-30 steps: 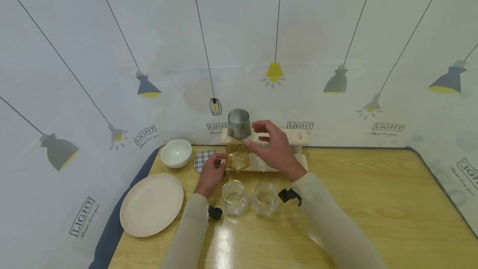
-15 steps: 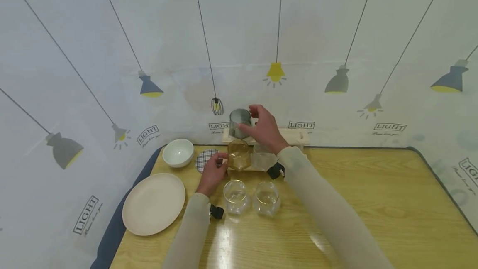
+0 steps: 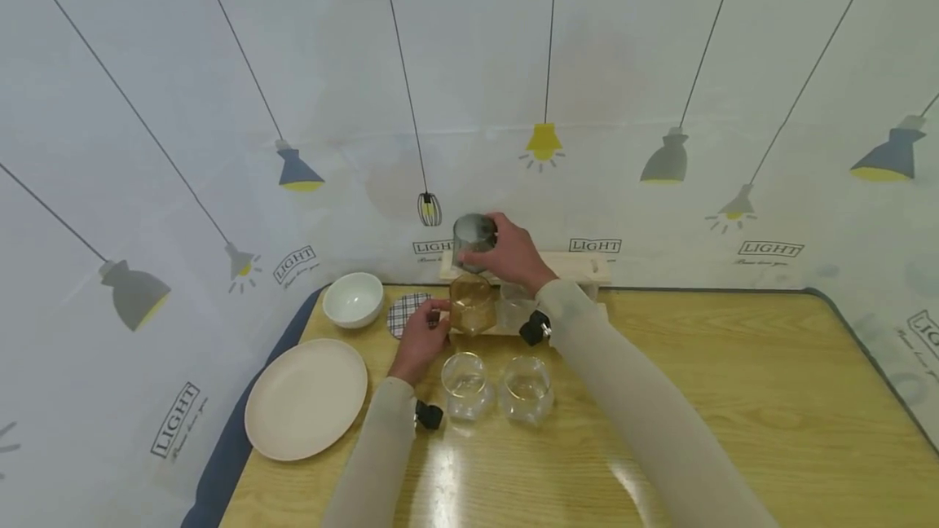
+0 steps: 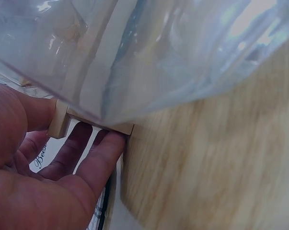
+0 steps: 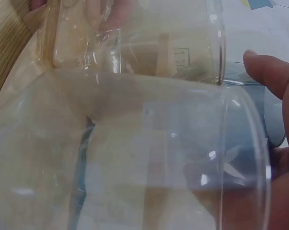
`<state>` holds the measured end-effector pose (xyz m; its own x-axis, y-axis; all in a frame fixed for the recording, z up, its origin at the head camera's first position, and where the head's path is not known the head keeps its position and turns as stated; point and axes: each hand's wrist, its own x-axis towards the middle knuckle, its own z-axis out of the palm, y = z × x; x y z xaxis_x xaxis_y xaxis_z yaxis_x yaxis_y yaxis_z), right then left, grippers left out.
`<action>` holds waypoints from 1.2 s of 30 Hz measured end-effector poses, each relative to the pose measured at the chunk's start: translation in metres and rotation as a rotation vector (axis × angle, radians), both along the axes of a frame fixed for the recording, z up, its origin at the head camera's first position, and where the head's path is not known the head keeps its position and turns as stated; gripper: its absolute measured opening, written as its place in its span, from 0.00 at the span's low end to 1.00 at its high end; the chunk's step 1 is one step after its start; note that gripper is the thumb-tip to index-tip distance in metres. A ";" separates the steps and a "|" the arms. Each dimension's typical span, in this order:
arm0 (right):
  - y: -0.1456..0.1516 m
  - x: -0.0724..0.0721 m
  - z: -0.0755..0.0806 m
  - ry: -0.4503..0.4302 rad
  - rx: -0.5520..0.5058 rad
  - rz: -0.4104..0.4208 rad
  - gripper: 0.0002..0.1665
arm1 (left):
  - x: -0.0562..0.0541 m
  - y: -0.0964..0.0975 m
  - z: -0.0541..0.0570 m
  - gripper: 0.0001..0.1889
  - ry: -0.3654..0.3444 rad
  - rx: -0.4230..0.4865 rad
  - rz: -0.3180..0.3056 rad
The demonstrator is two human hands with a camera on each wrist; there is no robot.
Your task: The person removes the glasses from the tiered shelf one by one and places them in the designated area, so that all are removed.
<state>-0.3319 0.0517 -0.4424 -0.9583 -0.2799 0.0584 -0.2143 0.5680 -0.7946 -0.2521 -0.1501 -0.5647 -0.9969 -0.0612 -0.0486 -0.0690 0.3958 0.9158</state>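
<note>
My right hand (image 3: 513, 255) holds a smoky grey glass (image 3: 469, 236) by its right side, thumb in front and fingers behind. The glass stands over the back shelf of a pale wooden rack (image 3: 575, 266). In the right wrist view the grey glass (image 5: 247, 129) shows beyond a clear glass (image 5: 120, 143) that fills the foreground. My left hand (image 3: 421, 341) grips the rack's left end; in the left wrist view its fingers (image 4: 103, 155) curl under the wooden edge (image 4: 101, 122). Beside it an amber glass (image 3: 472, 305) sits on the front shelf, with a clear glass (image 3: 516, 310) to its right.
Two clear gold-rimmed glasses (image 3: 467, 402) (image 3: 526, 406) stand in front of the rack. At the left lie a large pale plate (image 3: 306, 399), a white bowl (image 3: 353, 300) and a checked coaster (image 3: 403, 312). A printed wall sheet (image 3: 792, 104) rises right behind the table (image 3: 734, 398).
My right hand has moved up and left from beside the amber glass and closed round the grey glass. My left hand stays at the rack's end.
</note>
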 end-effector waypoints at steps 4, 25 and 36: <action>0.004 0.001 0.000 0.006 -0.031 -0.019 0.55 | -0.001 0.002 -0.004 0.13 0.000 0.005 -0.006; 0.053 0.068 0.043 0.131 -0.154 0.012 0.47 | 0.002 -0.001 -0.001 0.13 -0.014 -0.020 0.014; 0.095 0.120 0.035 0.182 -0.225 0.043 0.45 | 0.000 0.002 -0.002 0.13 -0.041 0.000 0.015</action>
